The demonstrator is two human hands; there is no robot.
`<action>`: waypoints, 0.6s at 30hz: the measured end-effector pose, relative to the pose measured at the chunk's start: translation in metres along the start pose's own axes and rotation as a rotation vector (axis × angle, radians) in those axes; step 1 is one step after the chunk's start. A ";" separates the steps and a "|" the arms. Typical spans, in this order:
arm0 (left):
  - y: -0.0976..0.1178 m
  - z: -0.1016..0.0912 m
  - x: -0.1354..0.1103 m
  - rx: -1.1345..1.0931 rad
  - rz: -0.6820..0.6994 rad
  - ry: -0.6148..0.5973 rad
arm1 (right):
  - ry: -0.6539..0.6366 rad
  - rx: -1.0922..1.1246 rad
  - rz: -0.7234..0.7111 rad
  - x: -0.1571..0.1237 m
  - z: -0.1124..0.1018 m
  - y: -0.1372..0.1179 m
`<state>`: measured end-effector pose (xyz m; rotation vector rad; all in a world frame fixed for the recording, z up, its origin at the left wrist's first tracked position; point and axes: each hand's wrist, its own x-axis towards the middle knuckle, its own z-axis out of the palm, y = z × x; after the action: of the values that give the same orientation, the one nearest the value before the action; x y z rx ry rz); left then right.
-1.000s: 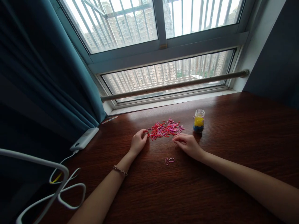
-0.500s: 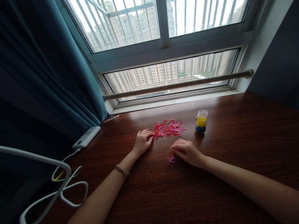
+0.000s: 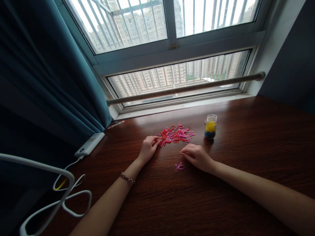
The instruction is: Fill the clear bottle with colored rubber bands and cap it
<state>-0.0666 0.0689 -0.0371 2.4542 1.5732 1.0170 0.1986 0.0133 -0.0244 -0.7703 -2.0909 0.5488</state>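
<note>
Loops (image 3: pixel 177 135), red and pink, lie in a loose heap on a brown table (image 3: pixel 251 144).
The left hand (image 3: pixel 148 148) has its thumb and finger close together at the heap's left edge; one cannot tell if they pinch a loop. The right hand (image 3: pixel 197 156) is nearer the front, its fingertips bunched up small, and what they hold, if anything, is too tiny to tell. Just beside them lie a few pink loops (image 3: pixel 180 166). Each loop looks very light, soft and bendy, hard to break but easy to tangle, so a gentle pinch on one side should lift it best.
</note>
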 end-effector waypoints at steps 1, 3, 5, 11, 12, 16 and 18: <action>-0.001 0.000 0.000 0.001 0.007 0.006 | 0.000 -0.002 -0.001 0.000 0.000 0.000; -0.001 0.001 0.000 0.005 0.008 0.023 | 0.021 -0.016 0.009 0.000 0.000 0.000; 0.000 0.000 0.000 -0.002 -0.002 0.046 | 0.082 -0.052 0.038 0.001 0.000 0.003; 0.004 -0.004 -0.001 -0.080 0.035 0.060 | 0.286 -0.220 0.163 0.004 -0.003 0.034; 0.007 -0.005 -0.001 -0.107 0.054 0.049 | 0.283 -0.241 0.182 0.004 -0.004 0.039; 0.028 -0.007 -0.005 -0.272 0.131 -0.019 | 0.215 -0.257 0.189 0.003 -0.002 0.049; 0.045 -0.007 -0.008 -0.364 0.165 -0.079 | 0.185 -0.258 0.172 0.002 0.000 0.050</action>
<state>-0.0375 0.0387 -0.0184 2.3611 1.0642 1.0996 0.2147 0.0508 -0.0540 -1.1139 -1.9551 0.2881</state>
